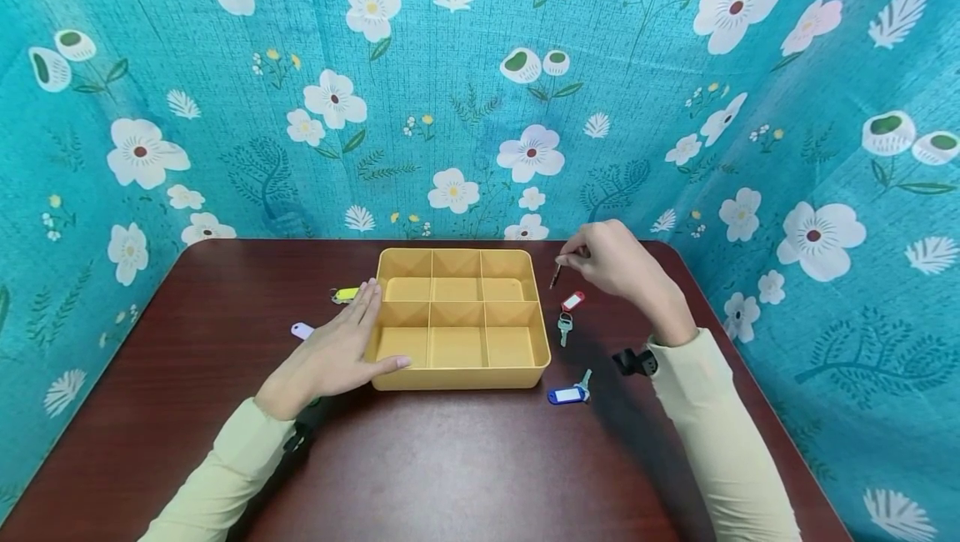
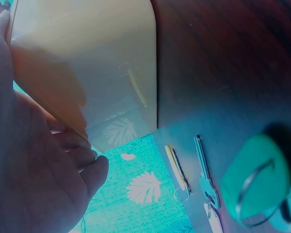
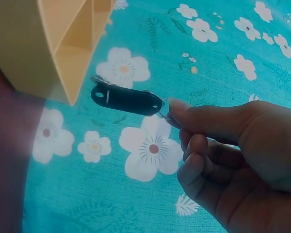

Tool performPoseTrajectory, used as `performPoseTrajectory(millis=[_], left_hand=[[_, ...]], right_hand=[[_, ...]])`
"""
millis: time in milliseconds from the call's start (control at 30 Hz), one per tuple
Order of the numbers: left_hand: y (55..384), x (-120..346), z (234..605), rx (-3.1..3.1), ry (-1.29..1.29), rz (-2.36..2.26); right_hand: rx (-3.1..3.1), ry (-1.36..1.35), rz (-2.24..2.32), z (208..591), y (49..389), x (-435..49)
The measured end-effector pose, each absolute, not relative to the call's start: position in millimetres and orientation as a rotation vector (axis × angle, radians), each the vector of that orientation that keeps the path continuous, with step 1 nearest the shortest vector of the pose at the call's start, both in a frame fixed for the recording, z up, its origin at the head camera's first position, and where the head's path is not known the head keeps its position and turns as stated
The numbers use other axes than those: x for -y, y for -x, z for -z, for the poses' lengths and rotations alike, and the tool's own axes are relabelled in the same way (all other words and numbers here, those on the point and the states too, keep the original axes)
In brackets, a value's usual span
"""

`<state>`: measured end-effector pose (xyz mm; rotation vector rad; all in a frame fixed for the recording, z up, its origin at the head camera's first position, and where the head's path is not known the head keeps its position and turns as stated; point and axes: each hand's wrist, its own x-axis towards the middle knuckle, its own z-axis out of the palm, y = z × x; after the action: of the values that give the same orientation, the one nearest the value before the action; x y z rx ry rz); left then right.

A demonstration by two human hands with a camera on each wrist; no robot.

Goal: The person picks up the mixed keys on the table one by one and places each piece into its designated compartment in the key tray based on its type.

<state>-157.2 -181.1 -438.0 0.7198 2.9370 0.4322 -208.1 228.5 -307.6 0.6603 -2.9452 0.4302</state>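
Note:
A yellow box (image 1: 457,378) with several compartments stands mid-table. My left hand (image 1: 337,354) rests on its left rim, fingers extended along the edge and thumb over the front left corner. In the left wrist view the same hand (image 2: 43,160) lies along the top of the box wall (image 2: 102,82). My right hand (image 1: 611,263) is raised to the right of the box. Thumb and finger pinch the ring of a black key tag (image 3: 128,100), which hangs above the table with a key partly hidden behind it.
Right of the box lie a red key tag (image 1: 573,301) with its key and a blue key tag (image 1: 566,395) with its key. On the left are a yellow key tag (image 1: 346,295), a pale lilac key tag (image 1: 302,331) and a green key tag (image 2: 257,177). A flowered curtain (image 1: 465,108) hangs behind.

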Motion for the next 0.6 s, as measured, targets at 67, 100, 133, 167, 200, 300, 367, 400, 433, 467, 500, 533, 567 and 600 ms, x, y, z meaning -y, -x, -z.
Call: performPoseTrajectory(millis=[67,100,133,167,200,300,367,400,433,467,500,533,567,600], left_hand=[[157,181,438,-2.935,-0.714,-0.437],[157,181,438,-2.933,-0.711,-0.441],[157,181,438,-2.933,-0.709,-0.443],[157,181,439,-2.932,-0.704,-0.444],[157,181,439,-2.93,-0.701,-0.448],[157,180,439,-2.931,-0.695,-0.458],[157,180,439,-2.93,-0.692,-0.459],[157,180,439,-2.93,-0.693,-0.461],[157,180,439,-2.931,-0.695,-0.46],[157,181,439,-2.931,-0.697,-0.459],[157,181,439,-2.93,-0.698,-0.458],[158,181,439,-2.93,-0.701,-0.457],[158,181,439,-2.929,-0.702,-0.458],[158,181,439,-2.93,-0.703,-0.459]], right_hand=[[2.954,-0.656,-0.433,306,209,-226],[2.958,-0.653,-0.435,305,210,-225],[2.959,-0.652,-0.434,305,210,-224],[2.962,-0.651,-0.438,304,210,-224],[2.961,-0.65,-0.438,304,210,-223],[2.959,-0.651,-0.443,302,211,-221],[2.959,-0.656,-0.453,301,212,-220],[2.959,-0.658,-0.458,301,212,-220],[2.961,-0.659,-0.461,300,213,-219],[2.961,-0.66,-0.466,299,214,-218],[2.962,-0.662,-0.472,299,214,-218],[2.962,-0.665,-0.477,298,215,-217],[2.962,-0.669,-0.481,298,215,-216],[2.96,-0.676,-0.484,297,216,-215]])
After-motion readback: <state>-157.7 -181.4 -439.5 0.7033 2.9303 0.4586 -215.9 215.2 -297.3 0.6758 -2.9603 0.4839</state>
